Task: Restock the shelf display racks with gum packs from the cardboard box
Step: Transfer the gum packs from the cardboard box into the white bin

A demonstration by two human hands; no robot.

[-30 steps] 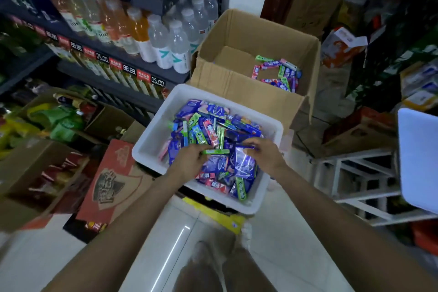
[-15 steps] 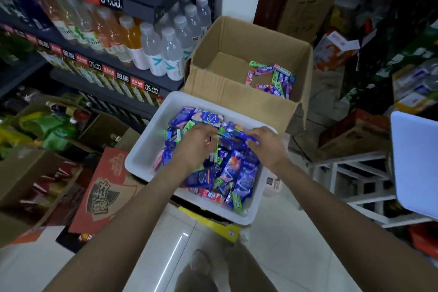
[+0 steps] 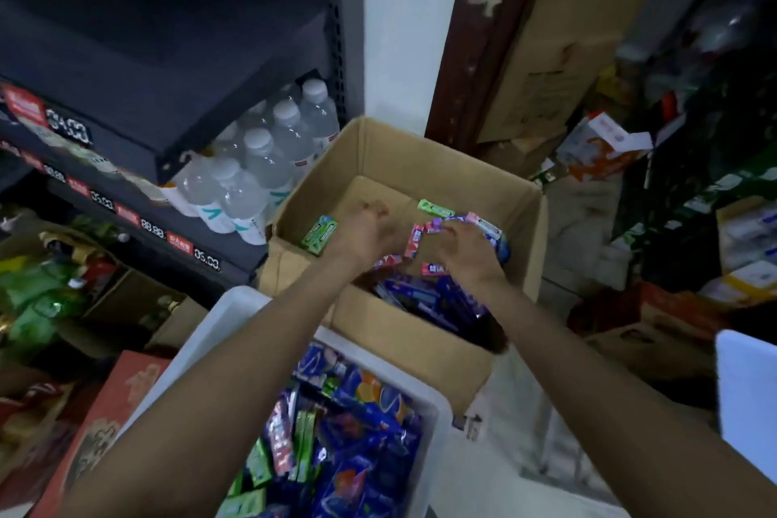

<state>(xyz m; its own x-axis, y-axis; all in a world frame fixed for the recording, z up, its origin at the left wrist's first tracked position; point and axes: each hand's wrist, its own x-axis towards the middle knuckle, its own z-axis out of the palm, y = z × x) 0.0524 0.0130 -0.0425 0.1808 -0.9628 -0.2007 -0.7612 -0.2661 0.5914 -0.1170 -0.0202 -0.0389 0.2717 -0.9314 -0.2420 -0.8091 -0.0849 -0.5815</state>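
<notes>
Both forearms are extended over the white tray (image 3: 235, 309) into the open cardboard box (image 3: 437, 164). The left hand (image 3: 363, 229) is positioned near the middle of the box floor with its fingers curled; whether anything is held cannot be determined because of motion blur. A green gum pack (image 3: 318, 235) is seen just beside this hand, against the left wall of the box. The right hand (image 3: 466, 254) is laid on the gum packs (image 3: 483, 225) piled along the right wall, fingers bent over them in a grasp. Blue packs (image 3: 420, 299) are gathered at the near wall. Further loose packs (image 3: 349, 429) are contained in the tray. Water bottles (image 3: 269, 164) are stocked on the shelf (image 3: 126, 198) beside the box.
</notes>
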